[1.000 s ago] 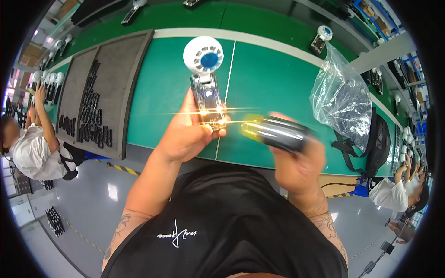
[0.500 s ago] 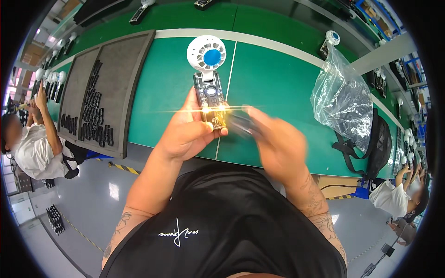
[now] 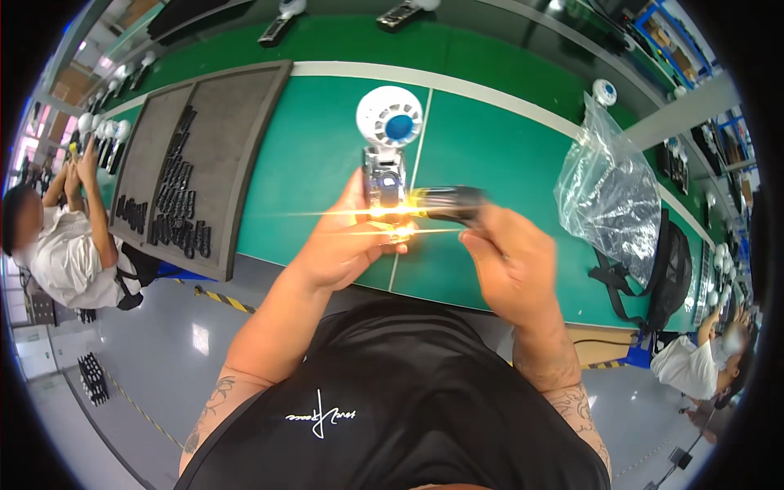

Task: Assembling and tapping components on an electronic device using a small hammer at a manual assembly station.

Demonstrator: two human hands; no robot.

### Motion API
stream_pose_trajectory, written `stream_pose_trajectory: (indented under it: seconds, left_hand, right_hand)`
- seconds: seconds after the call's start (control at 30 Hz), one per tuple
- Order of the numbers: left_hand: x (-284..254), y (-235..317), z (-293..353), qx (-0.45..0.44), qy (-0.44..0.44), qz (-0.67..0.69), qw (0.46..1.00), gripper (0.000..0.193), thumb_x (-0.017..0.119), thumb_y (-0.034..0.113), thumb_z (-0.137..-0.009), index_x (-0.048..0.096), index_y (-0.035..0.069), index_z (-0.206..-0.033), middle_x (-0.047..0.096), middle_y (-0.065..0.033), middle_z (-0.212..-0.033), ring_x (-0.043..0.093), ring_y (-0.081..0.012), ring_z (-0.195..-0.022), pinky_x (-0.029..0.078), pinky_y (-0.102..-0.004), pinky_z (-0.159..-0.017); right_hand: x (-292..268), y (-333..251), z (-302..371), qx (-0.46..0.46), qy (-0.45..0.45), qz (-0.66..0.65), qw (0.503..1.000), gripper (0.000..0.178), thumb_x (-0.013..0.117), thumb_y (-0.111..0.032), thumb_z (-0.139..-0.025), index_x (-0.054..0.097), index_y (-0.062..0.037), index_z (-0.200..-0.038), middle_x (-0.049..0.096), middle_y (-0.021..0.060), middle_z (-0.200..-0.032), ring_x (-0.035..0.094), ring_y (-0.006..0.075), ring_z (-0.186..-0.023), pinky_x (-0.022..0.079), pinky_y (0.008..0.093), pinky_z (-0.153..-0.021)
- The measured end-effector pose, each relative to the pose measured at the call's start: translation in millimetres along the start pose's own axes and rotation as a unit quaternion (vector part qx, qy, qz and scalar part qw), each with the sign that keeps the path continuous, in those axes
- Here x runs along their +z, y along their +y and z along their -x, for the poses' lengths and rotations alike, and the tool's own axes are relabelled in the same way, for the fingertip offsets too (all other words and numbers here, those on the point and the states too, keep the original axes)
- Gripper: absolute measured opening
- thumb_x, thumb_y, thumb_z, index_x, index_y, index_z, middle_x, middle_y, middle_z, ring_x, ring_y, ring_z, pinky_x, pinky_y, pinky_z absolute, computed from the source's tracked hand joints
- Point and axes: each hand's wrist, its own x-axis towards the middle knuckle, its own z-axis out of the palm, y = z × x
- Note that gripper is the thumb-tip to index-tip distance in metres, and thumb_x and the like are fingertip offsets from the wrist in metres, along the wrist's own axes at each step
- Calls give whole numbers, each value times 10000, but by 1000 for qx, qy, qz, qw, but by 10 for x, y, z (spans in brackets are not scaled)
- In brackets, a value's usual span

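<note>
My left hand [image 3: 331,255] is closed around the handle of a handheld fan [image 3: 380,116]. The fan stands roughly upright, with a round white head, a blue centre and a dark see-through handle. Bright yellow light flares from the handle's lower part and hides its detail. In my right hand [image 3: 516,263] is a dark, glossy, elongated piece [image 3: 447,202], blurred by motion, gripped between fingers and thumb. Its left end lies beside the lit handle; whether they touch I cannot tell.
A grey tray [image 3: 224,122] with rows of small black parts sits left on the green table [image 3: 482,147]. Clear plastic bag [image 3: 608,192] and black bag [image 3: 671,265] lie at right. More fans [image 3: 400,15] rest at the back. People in white work at both sides.
The dark piece has swung up to nearly level beside the handle, as my right hand turned. The fan and my left hand appear slightly lower and further right, with the whole view shifted.
</note>
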Motion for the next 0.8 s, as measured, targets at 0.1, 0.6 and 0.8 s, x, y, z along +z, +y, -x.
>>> stream_pose_trajectory:
  seconds: [0.1,0.6,0.8]
  left_hand:
    - [73,12,97,-23,42,35,998,571,567,38,-1039,336,90,-1558,653,-176,-1192,696,-257,-938,599,-337,-781]
    - [-529,297,-27,57,103,207,971,438,540,509,-1102,633,84,-1148,722,-108,-956,710,-203,-796,593,-351,-695]
    - [-470,339,-22,46,150,177,972,451,539,517,-1101,615,74,-1146,684,-90,-881,666,-195,-709,573,-351,-663]
  right_hand:
    - [44,20,97,-61,189,-192,961,328,726,85,-843,749,25,-1164,751,202,-1229,652,173,-791,552,291,-746]
    - [-25,289,-7,13,85,-185,979,280,598,56,-915,408,-89,-769,429,11,-704,430,129,-669,418,265,-637]
    - [7,265,11,-5,72,-174,982,117,605,73,-885,634,-24,-945,457,10,-718,420,144,-649,426,282,-626]
